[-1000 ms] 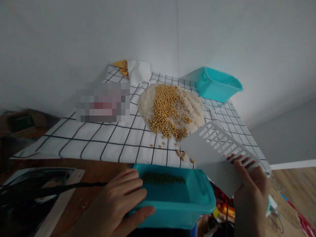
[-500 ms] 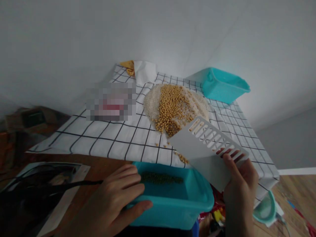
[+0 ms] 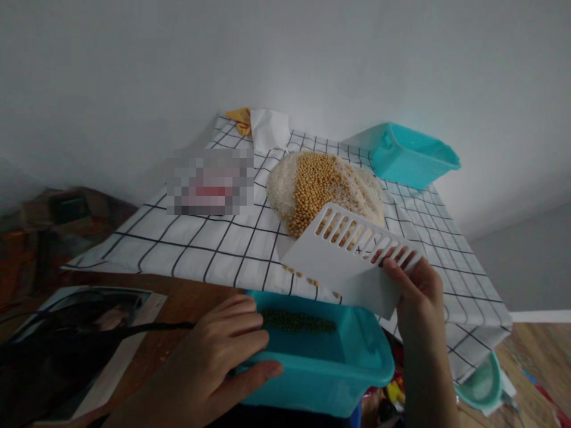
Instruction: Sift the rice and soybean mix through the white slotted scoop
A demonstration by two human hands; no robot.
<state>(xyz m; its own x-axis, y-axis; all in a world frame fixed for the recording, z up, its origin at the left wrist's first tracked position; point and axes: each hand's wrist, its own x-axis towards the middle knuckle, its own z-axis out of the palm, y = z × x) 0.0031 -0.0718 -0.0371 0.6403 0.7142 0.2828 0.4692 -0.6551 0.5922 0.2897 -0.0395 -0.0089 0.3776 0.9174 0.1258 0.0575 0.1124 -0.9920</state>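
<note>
My left hand (image 3: 229,351) is closed over the left end of a teal plastic bin (image 3: 307,374), its fingers over the rim and its thumb along the front. Inside the bin lies a strip of small green beans (image 3: 297,321). My right hand (image 3: 417,285) grips a flat white plastic panel (image 3: 339,267) by its slotted right end. The tilted panel stands over the cloth's front edge, just behind the bin. Several yellow soybeans (image 3: 314,282) lie along its lower edge. Beyond it, a heap of soybeans (image 3: 316,178) rests on pale rice-like grains (image 3: 282,184), partly hidden by the panel.
A white checked cloth (image 3: 178,249) covers the table. A second teal bin (image 3: 413,157) stands at the back right. White paper (image 3: 270,129) and a yellow cloth (image 3: 241,119) lie at the back left, near a blurred-out item (image 3: 212,181). A black cable (image 3: 156,327) runs at left.
My right hand has moved the panel leftward, nearer the heap, and its slotted edge now covers the heap's front. My left hand still holds the bin. The view has shifted slightly.
</note>
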